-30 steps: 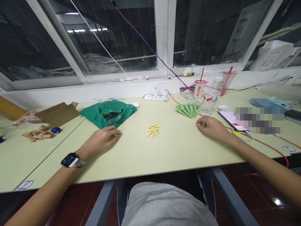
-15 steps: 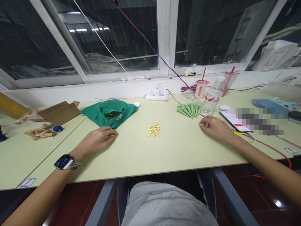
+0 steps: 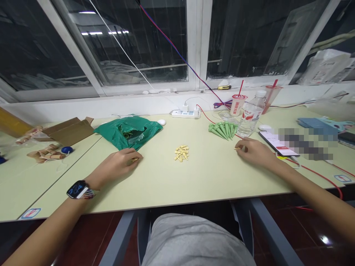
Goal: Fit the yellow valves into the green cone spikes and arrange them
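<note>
A small pile of pale-yellow pegs (image 3: pixel 181 153), each with a thicker head and a tapered end, lies mid-table between my hands. Left of it, my left hand (image 3: pixel 122 162) rests on the table, fingers closed, and a bit of a yellow peg (image 3: pixel 135 160) shows beneath the fingertips. To the right, my right hand (image 3: pixel 253 151) pinches another small peg (image 3: pixel 237 148) between thumb and forefinger; only its end is visible. Several green cones (image 3: pixel 223 130) lie fanned out just beyond my right hand. Behind my left hand is a torn green plastic bag (image 3: pixel 129 131).
A water bottle (image 3: pixel 251 116) and a lidded cup (image 3: pixel 237 105) with a straw stand behind the cones. A phone (image 3: pixel 277 143) with a cable lies by my right wrist. A power strip (image 3: pixel 185 113) sits along the wall; a cardboard box (image 3: pixel 69 131) and wooden pieces (image 3: pixel 48 154) are at left.
My left hand has shifted slightly to the right across the table. My right hand has barely moved, and the pile, cones and bag stay where they were.
</note>
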Motion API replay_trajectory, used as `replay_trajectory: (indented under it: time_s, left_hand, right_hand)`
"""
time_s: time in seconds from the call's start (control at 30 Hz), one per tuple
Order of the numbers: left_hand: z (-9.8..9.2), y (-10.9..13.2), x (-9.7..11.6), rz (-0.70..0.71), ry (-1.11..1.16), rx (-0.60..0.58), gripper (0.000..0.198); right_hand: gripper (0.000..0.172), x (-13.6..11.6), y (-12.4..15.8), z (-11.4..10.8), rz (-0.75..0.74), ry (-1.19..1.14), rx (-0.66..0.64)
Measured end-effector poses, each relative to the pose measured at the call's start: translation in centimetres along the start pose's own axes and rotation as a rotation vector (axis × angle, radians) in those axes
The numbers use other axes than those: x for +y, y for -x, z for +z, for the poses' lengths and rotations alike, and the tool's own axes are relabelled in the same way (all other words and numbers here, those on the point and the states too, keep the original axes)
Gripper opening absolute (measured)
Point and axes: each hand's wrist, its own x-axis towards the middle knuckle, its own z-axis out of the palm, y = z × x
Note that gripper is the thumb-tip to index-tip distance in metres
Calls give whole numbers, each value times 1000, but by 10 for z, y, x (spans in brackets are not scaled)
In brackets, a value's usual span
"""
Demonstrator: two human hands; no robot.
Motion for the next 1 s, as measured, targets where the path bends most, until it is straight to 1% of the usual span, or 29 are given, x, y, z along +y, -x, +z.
replay_trajectory:
  time_s: [0.2, 0.3, 0.37, 0.47, 0.57, 0.67, 0.73, 0.83, 0.9, 1.0]
  left_hand:
    - [-2, -3, 7, 12, 23, 16, 27]
    - [-1, -10, 18, 54, 36, 44, 26]
    - [1, -18, 32, 85, 45, 60, 28]
    - [5, -34, 62, 111, 50, 67, 30]
    - [11, -51, 90, 93, 35, 51, 30]
    - [18, -63, 108, 86, 37, 73, 24]
    - [22, -69, 113, 103, 43, 87, 19]
    - [23, -71, 114, 121, 46, 95, 16]
    - [19, -70, 112, 109, 56, 94, 16]
    - [6, -66, 108, 76, 66, 89, 12]
  right_hand:
    - [20, -1, 2, -2, 1, 7, -8]
    - [21, -4, 3, -3, 21, 22, 7]
    - [26, -7, 3, -4, 38, 45, 46]
    - [34, -16, 0, -7, 23, 53, 114]
    - [33, -27, -5, -11, -11, 14, 168]
    - [29, -40, -11, -13, -42, -31, 193]
    - [27, -49, -15, -12, -72, -55, 202]
    - [26, -62, -19, -11, -106, -97, 222]
    - [25, -70, -23, -11, -125, -148, 230]
    - [26, -78, -31, -15, -172, -262, 242]
